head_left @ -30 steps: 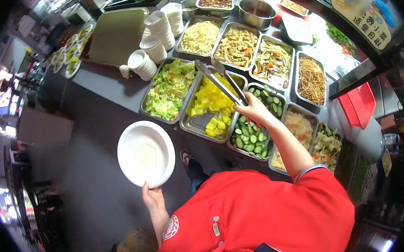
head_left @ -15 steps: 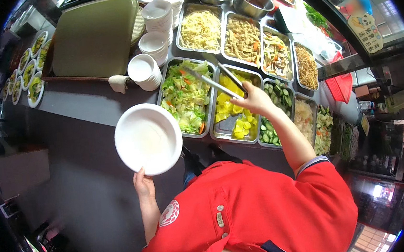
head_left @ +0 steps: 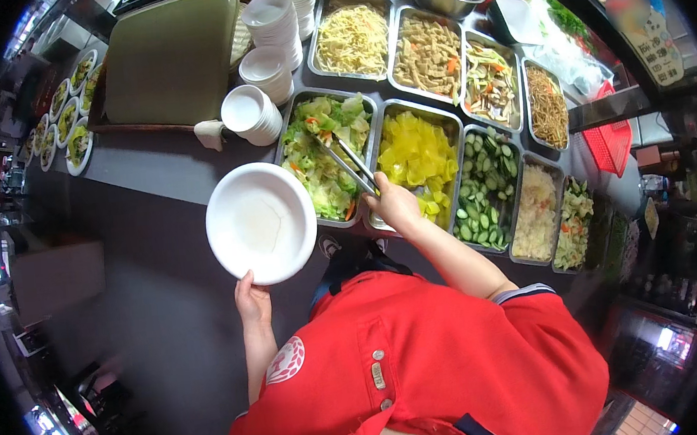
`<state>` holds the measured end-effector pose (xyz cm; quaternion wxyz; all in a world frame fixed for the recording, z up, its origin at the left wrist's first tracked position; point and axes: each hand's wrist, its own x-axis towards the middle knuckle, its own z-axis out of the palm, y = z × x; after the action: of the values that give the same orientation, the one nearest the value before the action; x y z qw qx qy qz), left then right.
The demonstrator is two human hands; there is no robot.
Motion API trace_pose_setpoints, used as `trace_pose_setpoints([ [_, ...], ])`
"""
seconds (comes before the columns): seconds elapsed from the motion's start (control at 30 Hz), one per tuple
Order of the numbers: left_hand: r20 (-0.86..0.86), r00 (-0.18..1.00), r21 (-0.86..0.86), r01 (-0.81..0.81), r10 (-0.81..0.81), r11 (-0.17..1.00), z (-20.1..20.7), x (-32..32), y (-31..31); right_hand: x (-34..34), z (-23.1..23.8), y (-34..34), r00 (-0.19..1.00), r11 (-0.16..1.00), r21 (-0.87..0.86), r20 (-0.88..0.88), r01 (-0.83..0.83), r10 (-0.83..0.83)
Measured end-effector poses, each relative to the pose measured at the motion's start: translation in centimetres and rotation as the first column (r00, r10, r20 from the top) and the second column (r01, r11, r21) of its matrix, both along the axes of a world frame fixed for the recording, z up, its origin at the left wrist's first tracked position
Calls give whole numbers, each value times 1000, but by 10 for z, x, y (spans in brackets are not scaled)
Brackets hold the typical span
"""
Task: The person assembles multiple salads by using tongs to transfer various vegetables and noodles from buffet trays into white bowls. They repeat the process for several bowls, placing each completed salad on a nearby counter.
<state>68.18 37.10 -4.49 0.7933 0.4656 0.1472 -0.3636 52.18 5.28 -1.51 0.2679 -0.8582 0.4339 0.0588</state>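
Observation:
My left hand [head_left: 253, 302] grips the near rim of a round white bowl [head_left: 261, 217], which holds no food and tilts toward me. In my right hand [head_left: 396, 207] is a pair of metal tongs [head_left: 350, 164]. Their tips reach into the chopped cabbage with carrot bits [head_left: 328, 149] in a metal tray. Whether they pinch any leaves I cannot make out. Just right of the cabbage stands a tray of yellow pickled slices [head_left: 417, 149], partly behind my right hand.
Further right are trays of sliced cucumber [head_left: 486, 180] and a pale shredded dish [head_left: 537, 209]. Behind stand trays of noodles [head_left: 352, 39] and brown strips [head_left: 427, 57]. Stacked small white bowls [head_left: 250, 114] and a large olive tray [head_left: 171, 63] stand at the back left, with several filled plates [head_left: 79, 146] beyond.
My right hand has moved left with the tongs, from over the yellow slices to the cabbage, and the tong tips have come down into it. My left hand still holds the bowl.

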Motion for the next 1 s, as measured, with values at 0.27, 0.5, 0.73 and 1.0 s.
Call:
trace_pose_setpoints([
  [0.27,26,999,39,33,-34,999,-4,-9,-3,-32,30,5,987,971,235,145,37,-73],
  [0.5,26,983,50,182,-184,982,-4,9,-11,-33,69,12,989,975,193,71,110,-126],
  [0.73,-14,942,141,335,-336,932,-11,29,-20,-33,100,28,958,926,290,80,243,-276],
  [1.0,-19,898,15,440,-439,898,-9,31,-70,-38,171,51,950,864,442,75,242,-304],
])
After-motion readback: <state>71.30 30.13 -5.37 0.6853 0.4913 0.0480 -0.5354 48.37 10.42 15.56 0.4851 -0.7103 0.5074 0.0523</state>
